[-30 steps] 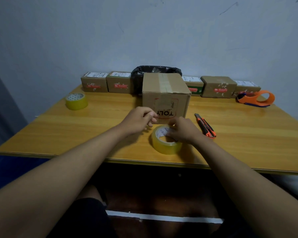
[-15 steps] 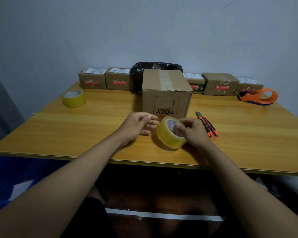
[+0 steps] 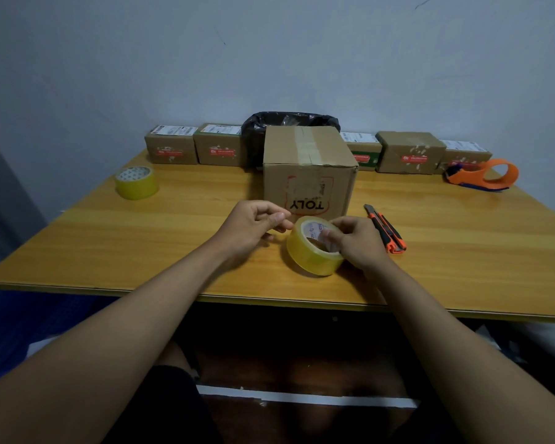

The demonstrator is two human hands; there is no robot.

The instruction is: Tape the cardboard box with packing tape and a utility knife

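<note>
A brown cardboard box [image 3: 308, 174] with tape strips along its top seam stands mid-table, its front print upside down. Just in front of it, my right hand [image 3: 356, 241] holds a yellowish roll of packing tape [image 3: 308, 251] tilted on its edge, fingers inside the core. My left hand [image 3: 253, 224] hovers at the roll's left rim with thumb and fingers pinched together; whether they grip the tape's end I cannot tell. An orange and black utility knife [image 3: 385, 228] lies on the table right of my right hand.
A second tape roll [image 3: 137, 182] lies at the left. An orange tape dispenser [image 3: 483, 175] sits at the far right. Several small parcels [image 3: 409, 152] and a black bag [image 3: 263, 129] line the wall. The wooden table's front edge [image 3: 269, 298] runs below my forearms.
My right hand lifted the tape roll from lying flat on the table and tipped it onto its edge. My left hand shifted to the roll's left rim.
</note>
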